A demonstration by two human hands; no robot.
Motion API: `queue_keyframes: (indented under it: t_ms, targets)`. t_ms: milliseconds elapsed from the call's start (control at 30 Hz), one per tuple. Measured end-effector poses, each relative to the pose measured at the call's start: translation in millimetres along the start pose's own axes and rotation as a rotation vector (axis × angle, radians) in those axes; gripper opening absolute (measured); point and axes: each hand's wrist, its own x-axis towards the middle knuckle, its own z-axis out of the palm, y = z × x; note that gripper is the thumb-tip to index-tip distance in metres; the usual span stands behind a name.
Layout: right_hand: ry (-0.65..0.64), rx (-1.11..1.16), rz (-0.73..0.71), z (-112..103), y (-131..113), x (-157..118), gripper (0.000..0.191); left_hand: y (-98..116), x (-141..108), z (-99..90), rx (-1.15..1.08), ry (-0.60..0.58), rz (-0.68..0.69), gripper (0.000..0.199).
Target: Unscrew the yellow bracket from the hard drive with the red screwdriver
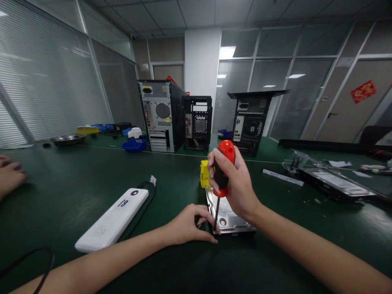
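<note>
A red-and-black screwdriver (226,167) stands almost upright in my right hand (240,185), whose fingers are wrapped round its handle. Its shaft runs down to the near left corner of a silver hard drive (234,222) lying flat on the green table. My left hand (191,223) has its thumb and fingers curled in at that same corner, gripping the drive beside the screwdriver tip. The tip itself, and any screw under it, are partly hidden by my fingers. Just behind the drive is a yellow object (204,173) with dark lettering.
A white power bank (113,220) marked 18, with a black cable, lies left. Computer cases (162,116) stand at the back, with a blue bin (134,145) beside them. Another drive (337,183) lies right. Another person's hand (11,175) rests far left.
</note>
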Motion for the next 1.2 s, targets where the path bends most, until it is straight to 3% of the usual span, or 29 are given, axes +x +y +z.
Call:
queue_keyframes:
  t_ms: [367,767,933,1200]
  targets:
    - [-0.002,0.037,-0.012,-0.7,0.4,3.1,0.024,-0.7,0.0,-0.5,0.013,0.0,-0.021,0.029]
    - [-0.095,0.044,0.02,0.2,0.1,-2.5,0.021,3.3,0.0,-0.2,-0.002,0.017,-0.001,0.028]
    - [-0.087,0.081,0.004,1.8,1.2,-2.7,0.032,4.3,-0.6,-0.8,-0.007,0.001,-0.007,0.028]
    - [-0.052,-0.059,0.057,-1.0,1.8,-4.4,0.028,3.8,-0.6,-1.1,0.012,0.009,-0.005,0.027]
